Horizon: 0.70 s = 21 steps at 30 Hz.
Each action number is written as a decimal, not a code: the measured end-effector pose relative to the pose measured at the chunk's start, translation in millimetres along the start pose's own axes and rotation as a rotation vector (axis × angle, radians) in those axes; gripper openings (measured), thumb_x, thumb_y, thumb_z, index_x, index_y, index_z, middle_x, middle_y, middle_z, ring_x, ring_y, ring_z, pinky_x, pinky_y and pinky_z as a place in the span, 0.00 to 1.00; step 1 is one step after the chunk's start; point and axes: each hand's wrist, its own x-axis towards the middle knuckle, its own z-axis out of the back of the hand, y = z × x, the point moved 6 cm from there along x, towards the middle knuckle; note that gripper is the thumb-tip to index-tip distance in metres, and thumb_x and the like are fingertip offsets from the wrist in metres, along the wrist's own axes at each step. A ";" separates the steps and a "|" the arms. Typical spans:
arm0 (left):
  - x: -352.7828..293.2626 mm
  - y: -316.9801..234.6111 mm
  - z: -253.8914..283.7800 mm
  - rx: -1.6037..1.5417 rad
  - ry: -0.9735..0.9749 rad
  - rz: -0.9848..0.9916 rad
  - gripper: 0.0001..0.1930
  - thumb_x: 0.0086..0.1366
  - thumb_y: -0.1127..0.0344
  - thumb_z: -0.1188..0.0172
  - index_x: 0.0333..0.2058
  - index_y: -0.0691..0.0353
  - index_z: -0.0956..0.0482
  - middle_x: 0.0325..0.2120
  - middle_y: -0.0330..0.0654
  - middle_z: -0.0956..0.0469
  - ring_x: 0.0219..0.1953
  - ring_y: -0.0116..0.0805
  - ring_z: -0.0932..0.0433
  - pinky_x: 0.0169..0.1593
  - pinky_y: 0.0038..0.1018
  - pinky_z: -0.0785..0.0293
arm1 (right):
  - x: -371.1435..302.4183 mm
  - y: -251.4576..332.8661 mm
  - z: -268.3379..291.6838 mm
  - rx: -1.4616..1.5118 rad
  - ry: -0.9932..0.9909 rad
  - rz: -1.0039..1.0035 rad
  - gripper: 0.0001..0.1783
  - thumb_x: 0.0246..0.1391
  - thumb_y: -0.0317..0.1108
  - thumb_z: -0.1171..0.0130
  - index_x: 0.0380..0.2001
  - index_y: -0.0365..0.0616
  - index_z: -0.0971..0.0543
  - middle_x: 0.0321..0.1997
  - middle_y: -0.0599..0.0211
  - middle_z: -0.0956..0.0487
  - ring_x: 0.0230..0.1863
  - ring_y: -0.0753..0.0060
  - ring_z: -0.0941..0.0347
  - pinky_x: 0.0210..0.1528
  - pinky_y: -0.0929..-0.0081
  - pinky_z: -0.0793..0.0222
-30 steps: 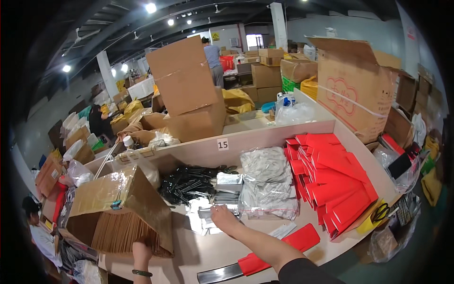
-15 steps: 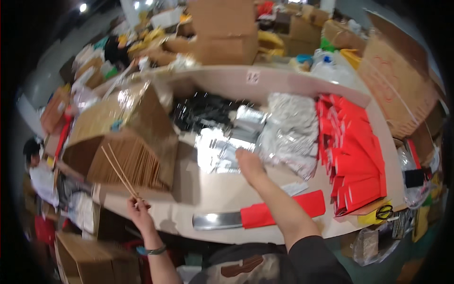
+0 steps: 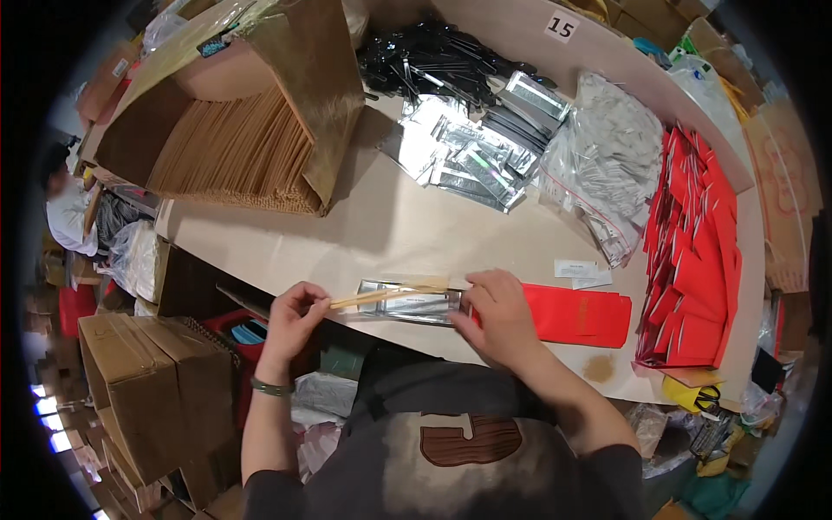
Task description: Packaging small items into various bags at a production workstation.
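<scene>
Pinched in my left hand (image 3: 299, 316) is a pair of thin wooden chopsticks (image 3: 355, 300), pointing right across the table's front edge. They lie over a flat silver packet (image 3: 420, 307) with a pale label. My right hand (image 3: 501, 316) is closed on the packet's right end, thumb and fingers curled around it. Under and beside that hand, a flat red sleeve (image 3: 585, 315) stretches to the right. The right hand hides where packet and sleeve meet.
A cardboard box (image 3: 342, 95) on its side holds tightly packed tan pieces (image 3: 238, 156). Behind lie black plastic spoons (image 3: 433, 56), silver packets (image 3: 481, 165), a clear bag of small white packets (image 3: 611, 139) and piled red sleeves (image 3: 693, 260). White slips (image 3: 581, 270) rest near the sleeve.
My left hand has brought the chopsticks right and down, over the silver packet. My right hand has come back from the silver pile to the red sleeve. The view has tilted down.
</scene>
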 end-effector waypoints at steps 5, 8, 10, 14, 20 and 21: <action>16.9 -24.9 -74.2 0.490 0.103 -0.275 0.06 0.58 0.72 0.33 0.32 0.64 0.21 0.30 0.44 0.22 0.32 0.36 0.21 0.36 0.27 0.25 | -22.8 -9.8 -9.0 -0.013 0.206 0.047 0.21 0.42 0.38 0.29 0.35 0.38 0.25 0.57 0.45 0.29 0.57 0.41 0.33 0.55 0.49 0.35; 20.2 -54.0 -138.6 0.512 0.089 -0.657 0.05 0.58 0.72 0.34 0.34 0.61 0.17 0.36 0.47 0.22 0.37 0.45 0.21 0.39 0.32 0.25 | -9.7 -3.8 -11.4 -0.048 0.194 0.026 0.24 0.42 0.40 0.29 0.38 0.37 0.25 0.57 0.44 0.29 0.55 0.42 0.32 0.54 0.50 0.35; 25.5 -28.3 -118.2 0.513 -0.197 -0.523 0.09 0.57 0.74 0.33 0.37 0.60 0.17 0.37 0.45 0.23 0.38 0.43 0.21 0.40 0.29 0.24 | -17.5 -13.2 -8.3 -0.157 0.155 -0.078 0.25 0.43 0.41 0.29 0.41 0.38 0.24 0.57 0.45 0.29 0.55 0.45 0.31 0.52 0.51 0.34; 14.0 -40.0 -159.3 0.551 0.129 -0.543 0.12 0.58 0.75 0.37 0.42 0.63 0.21 0.38 0.50 0.20 0.40 0.48 0.20 0.45 0.34 0.24 | -22.1 -23.5 -39.1 -0.110 0.144 -0.064 0.19 0.40 0.36 0.33 0.37 0.42 0.23 0.49 0.48 0.24 0.51 0.47 0.28 0.51 0.53 0.33; 14.9 -74.0 -144.3 1.017 0.140 -0.876 0.30 0.45 0.72 0.33 0.51 0.63 0.28 0.40 0.52 0.27 0.46 0.56 0.28 0.49 0.42 0.31 | -0.7 19.3 16.5 0.021 0.058 0.132 0.12 0.46 0.34 0.41 0.35 0.44 0.24 0.44 0.50 0.25 0.43 0.49 0.27 0.45 0.56 0.31; 27.1 -67.9 -137.3 1.089 0.146 -0.832 0.26 0.46 0.74 0.35 0.47 0.63 0.27 0.35 0.52 0.27 0.41 0.55 0.27 0.46 0.39 0.30 | 4.5 24.1 40.5 0.012 0.053 0.114 0.12 0.46 0.34 0.41 0.35 0.44 0.24 0.44 0.50 0.25 0.43 0.49 0.27 0.45 0.56 0.31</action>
